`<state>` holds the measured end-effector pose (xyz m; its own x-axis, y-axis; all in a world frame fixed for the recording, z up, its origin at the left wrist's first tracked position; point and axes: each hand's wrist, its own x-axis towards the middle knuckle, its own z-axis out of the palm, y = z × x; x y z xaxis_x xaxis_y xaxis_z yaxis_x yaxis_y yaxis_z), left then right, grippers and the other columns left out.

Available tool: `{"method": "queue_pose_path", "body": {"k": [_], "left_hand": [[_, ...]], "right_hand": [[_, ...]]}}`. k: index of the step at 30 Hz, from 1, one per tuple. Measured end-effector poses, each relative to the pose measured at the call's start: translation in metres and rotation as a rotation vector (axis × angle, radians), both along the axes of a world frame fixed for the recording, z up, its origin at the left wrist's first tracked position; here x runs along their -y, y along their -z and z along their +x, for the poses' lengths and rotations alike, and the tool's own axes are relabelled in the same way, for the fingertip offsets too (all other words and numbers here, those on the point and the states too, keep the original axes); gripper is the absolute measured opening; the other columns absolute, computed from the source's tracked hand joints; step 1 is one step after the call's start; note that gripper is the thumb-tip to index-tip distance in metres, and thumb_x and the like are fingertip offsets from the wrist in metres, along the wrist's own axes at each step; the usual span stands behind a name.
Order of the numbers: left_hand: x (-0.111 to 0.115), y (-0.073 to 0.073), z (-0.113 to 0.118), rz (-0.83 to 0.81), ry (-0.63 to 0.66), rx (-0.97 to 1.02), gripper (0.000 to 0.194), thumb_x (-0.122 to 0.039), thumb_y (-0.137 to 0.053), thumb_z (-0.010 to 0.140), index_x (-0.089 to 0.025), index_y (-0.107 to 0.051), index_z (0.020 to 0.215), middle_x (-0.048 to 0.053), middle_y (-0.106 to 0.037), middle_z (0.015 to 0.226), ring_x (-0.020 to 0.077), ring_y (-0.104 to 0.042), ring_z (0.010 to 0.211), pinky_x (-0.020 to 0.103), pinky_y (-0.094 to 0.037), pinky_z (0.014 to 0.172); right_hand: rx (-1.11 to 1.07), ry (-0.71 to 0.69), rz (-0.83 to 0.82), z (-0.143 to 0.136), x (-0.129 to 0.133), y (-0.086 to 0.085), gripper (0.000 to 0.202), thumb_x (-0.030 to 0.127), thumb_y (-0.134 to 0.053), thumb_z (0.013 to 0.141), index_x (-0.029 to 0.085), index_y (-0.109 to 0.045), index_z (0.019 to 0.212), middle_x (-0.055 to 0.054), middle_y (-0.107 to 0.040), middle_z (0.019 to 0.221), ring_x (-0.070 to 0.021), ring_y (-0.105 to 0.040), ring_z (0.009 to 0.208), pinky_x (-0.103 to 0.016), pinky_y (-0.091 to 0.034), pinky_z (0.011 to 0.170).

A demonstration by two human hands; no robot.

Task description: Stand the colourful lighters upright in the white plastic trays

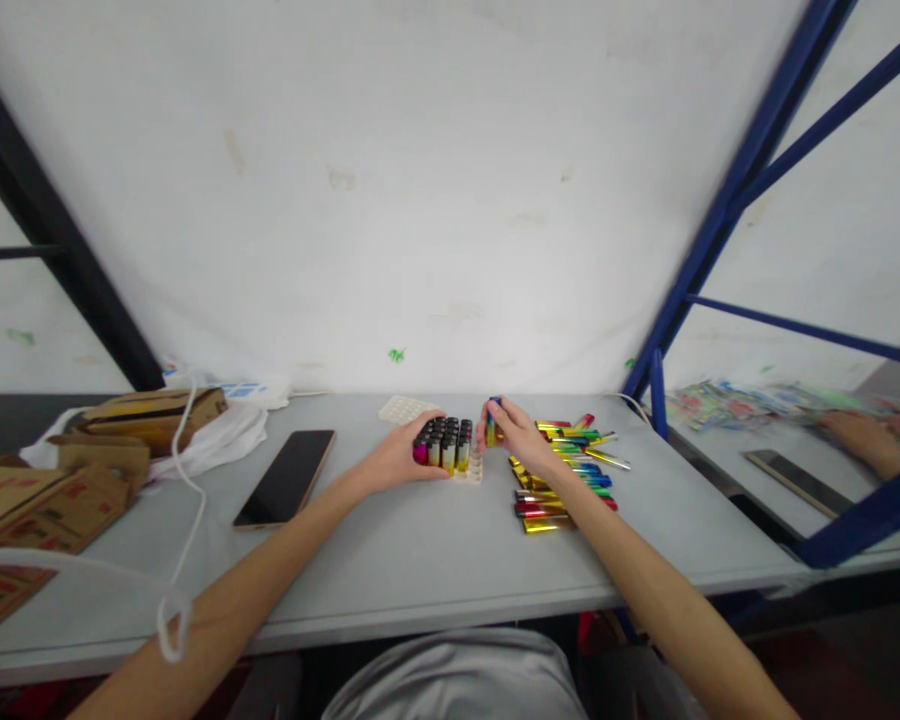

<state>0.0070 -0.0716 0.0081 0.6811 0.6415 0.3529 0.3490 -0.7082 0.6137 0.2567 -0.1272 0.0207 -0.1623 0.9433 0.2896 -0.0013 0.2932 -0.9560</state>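
My left hand [399, 452] is closed around the left side of a block of upright lighters [448, 446], thumb at the front and fingers behind. These lighters have black tops and coloured bodies, and they stand in a pale tray [477, 470] with holes. Uncovered holes show along the tray's right side. Just right of the block, my right hand [521, 438] pinches a lighter [491, 430] with blue and yellow on it, held upright. Below and beside that hand lies a loose pile of shiny coloured lighters [562, 500], partly hidden by my right forearm.
Another pale tray [403, 408] lies behind my left hand. A phone [285, 478] and cardboard boxes [52, 500] are on the left, with a white cable [187, 470]. A blue metal frame [690, 270] rises at right; beyond it are another person's hands [862, 440] and a phone [799, 482].
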Motion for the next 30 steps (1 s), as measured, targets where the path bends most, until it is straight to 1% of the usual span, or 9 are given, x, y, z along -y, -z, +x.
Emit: {"method": "queue_pose_path", "body": {"k": [3, 6, 8, 10, 14, 19, 24, 27, 30], "left_hand": [[-0.001, 0.002, 0.0, 0.007, 0.002, -0.002, 0.092, -0.05, -0.088, 0.069, -0.022, -0.045, 0.146, 0.01, -0.061, 0.144, 0.0317, -0.059, 0.131, 0.042, -0.045, 0.114], [-0.002, 0.004, -0.001, 0.014, 0.007, -0.001, 0.094, -0.052, -0.088, 0.07, -0.021, -0.044, 0.147, 0.011, -0.06, 0.146, 0.032, -0.058, 0.133, 0.042, -0.043, 0.116], [-0.002, 0.003, -0.001, 0.013, 0.009, 0.004, 0.093, -0.052, -0.087, 0.07, -0.021, -0.044, 0.147, 0.011, -0.059, 0.146, 0.0323, -0.058, 0.133, 0.042, -0.043, 0.116], [-0.002, 0.003, -0.001, 0.011, 0.011, 0.01, 0.093, -0.052, -0.087, 0.07, -0.021, -0.045, 0.147, 0.012, -0.059, 0.147, 0.0324, -0.057, 0.134, 0.043, -0.043, 0.116], [-0.001, 0.002, 0.0, 0.0, 0.01, 0.017, 0.094, -0.052, -0.087, 0.07, -0.021, -0.045, 0.147, 0.012, -0.059, 0.147, 0.0332, -0.057, 0.134, 0.044, -0.043, 0.116], [0.001, 0.0, 0.0, -0.001, 0.01, 0.023, 0.093, -0.052, -0.087, 0.069, -0.021, -0.046, 0.147, 0.01, -0.06, 0.145, 0.0329, -0.059, 0.131, 0.043, -0.045, 0.114], [0.001, -0.001, 0.0, -0.005, 0.01, 0.019, 0.092, -0.052, -0.087, 0.07, -0.021, -0.045, 0.146, 0.011, -0.059, 0.146, 0.0325, -0.058, 0.132, 0.042, -0.044, 0.114], [-0.001, 0.001, -0.001, -0.002, 0.02, 0.014, 0.092, -0.052, -0.087, 0.07, -0.021, -0.045, 0.146, 0.01, -0.059, 0.146, 0.0318, -0.059, 0.132, 0.042, -0.045, 0.114], [-0.002, 0.003, -0.001, 0.006, 0.025, 0.013, 0.094, -0.052, -0.087, 0.07, -0.021, -0.044, 0.147, 0.011, -0.058, 0.148, 0.032, -0.057, 0.134, 0.042, -0.044, 0.115]], "right_hand": [[0.001, -0.003, -0.057, -0.009, 0.003, 0.004, 0.05, 0.074, -0.057, 0.088, 0.026, -0.054, 0.099, 0.007, -0.046, 0.062, -0.0135, -0.045, 0.052, -0.027, -0.042, 0.054], [-0.032, 0.003, -0.135, -0.013, 0.003, 0.007, 0.056, 0.08, -0.053, 0.086, 0.024, -0.05, 0.08, 0.007, -0.034, 0.06, -0.0101, -0.028, 0.047, -0.023, -0.024, 0.046], [-0.049, 0.027, -0.177, -0.015, 0.003, 0.008, 0.062, 0.082, -0.046, 0.088, 0.023, -0.043, 0.068, 0.007, -0.029, 0.057, -0.0093, -0.022, 0.047, -0.023, -0.018, 0.046], [-0.053, 0.082, -0.212, -0.016, 0.003, 0.008, 0.063, 0.079, -0.044, 0.09, 0.023, -0.037, 0.06, 0.007, -0.025, 0.054, -0.0088, -0.018, 0.046, -0.023, -0.015, 0.045], [-0.067, 0.153, -0.329, -0.018, 0.005, 0.005, 0.053, 0.06, -0.039, 0.094, 0.024, -0.032, 0.056, 0.007, -0.021, 0.049, -0.0085, -0.012, 0.043, -0.025, -0.011, 0.042], [-0.102, 0.121, -0.348, -0.018, 0.004, 0.003, 0.044, 0.05, -0.039, 0.091, 0.024, -0.035, 0.056, 0.008, -0.022, 0.049, -0.008, -0.011, 0.041, -0.025, -0.008, 0.041], [-0.082, 0.128, -0.268, -0.013, 0.001, 0.006, 0.055, 0.067, -0.046, 0.09, 0.021, -0.044, 0.059, 0.008, -0.023, 0.05, -0.0072, -0.015, 0.042, -0.025, -0.01, 0.043], [-0.049, 0.075, -0.17, -0.008, 0.002, 0.004, 0.061, 0.078, -0.049, 0.088, 0.019, -0.058, 0.072, 0.007, -0.027, 0.056, -0.0078, -0.02, 0.045, -0.024, -0.015, 0.044], [0.018, 0.042, -0.069, -0.003, 0.008, -0.005, 0.059, 0.077, -0.049, 0.091, 0.02, -0.064, 0.091, 0.006, -0.037, 0.063, -0.0093, -0.03, 0.047, -0.024, -0.023, 0.045]]}}
